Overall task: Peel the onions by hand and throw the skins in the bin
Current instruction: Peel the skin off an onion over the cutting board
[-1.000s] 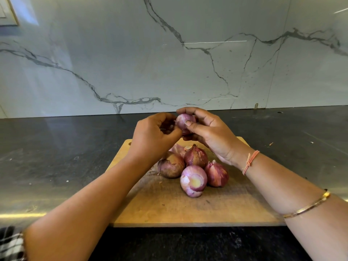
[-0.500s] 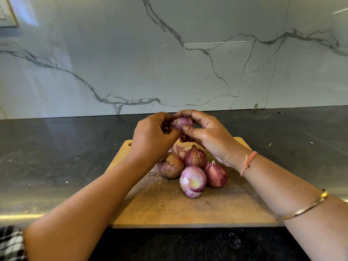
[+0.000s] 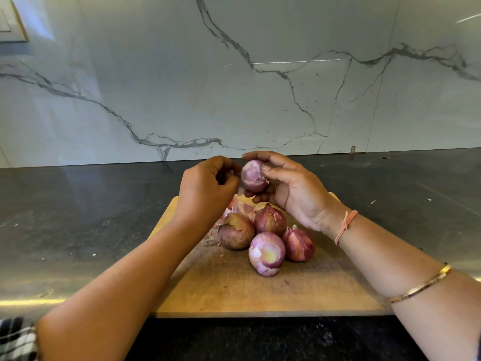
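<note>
Dark countertop [image 3: 78, 217] below a marble wall [image 3: 156, 87] carries a wooden cutting board [image 3: 260, 295]. Your right hand [image 3: 294, 188] grips a partly peeled onion [image 3: 252, 175] above the board's far edge. Your left hand [image 3: 208, 186] curls just left of it; its grasp cannot be determined. Four onions [image 3: 266, 252] and loose skins [image 3: 243, 208] lie on the board.

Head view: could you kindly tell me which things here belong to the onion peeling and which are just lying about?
Job: held onion in the right hand; left hand beside it; peeled onion; three unpeeled onions; loose skins; cutting board. No bin shows.
Lying about: wall switch; metal bracket at the wall's foot.
</note>
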`<state>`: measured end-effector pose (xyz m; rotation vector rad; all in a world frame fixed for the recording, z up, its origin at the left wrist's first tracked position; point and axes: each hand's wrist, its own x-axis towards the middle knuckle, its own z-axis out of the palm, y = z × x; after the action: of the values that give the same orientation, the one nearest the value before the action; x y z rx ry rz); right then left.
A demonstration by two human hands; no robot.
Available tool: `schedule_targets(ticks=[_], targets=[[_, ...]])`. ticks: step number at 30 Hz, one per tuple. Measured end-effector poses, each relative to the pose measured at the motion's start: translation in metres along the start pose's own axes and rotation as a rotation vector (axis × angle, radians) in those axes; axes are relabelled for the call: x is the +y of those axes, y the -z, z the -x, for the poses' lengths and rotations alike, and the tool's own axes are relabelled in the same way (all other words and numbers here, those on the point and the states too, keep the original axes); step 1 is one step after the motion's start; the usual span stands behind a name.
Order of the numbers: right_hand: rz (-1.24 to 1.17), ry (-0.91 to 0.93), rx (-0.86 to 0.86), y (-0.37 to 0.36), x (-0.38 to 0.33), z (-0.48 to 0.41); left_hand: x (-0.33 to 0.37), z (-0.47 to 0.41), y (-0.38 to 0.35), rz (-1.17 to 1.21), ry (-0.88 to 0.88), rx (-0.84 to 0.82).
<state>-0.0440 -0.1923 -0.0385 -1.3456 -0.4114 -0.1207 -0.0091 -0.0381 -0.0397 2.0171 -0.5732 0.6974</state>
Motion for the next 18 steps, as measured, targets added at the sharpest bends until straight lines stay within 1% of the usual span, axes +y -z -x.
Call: schedule_targets(ticks=[4,6,11,14,18], targets=[[-0.022,-0.020,0.055,0.0026,-0.0017,-0.0007,-0.0033,-0.0009,0.0019,0.012,0.026,-0.013],[0.016,-0.023,0.074,0.0032,-0.0007,-0.0013,-0.0015,0.0017,0.0012,0.032,0.022,-0.058],[0.106,-0.011,0.059,0.0042,0.0014,-0.0007,0.0045,0.0065,0.0027,0.084,-0.028,-0.155],[0.153,-0.005,0.044,0.0053,0.0017,-0.0002,0.0053,0.0067,0.0037,0.068,-0.017,-0.163],[0.191,-0.009,0.032,0.0050,0.0018,-0.0003,0.0056,0.0064,0.0037,0.049,-0.021,-0.131]])
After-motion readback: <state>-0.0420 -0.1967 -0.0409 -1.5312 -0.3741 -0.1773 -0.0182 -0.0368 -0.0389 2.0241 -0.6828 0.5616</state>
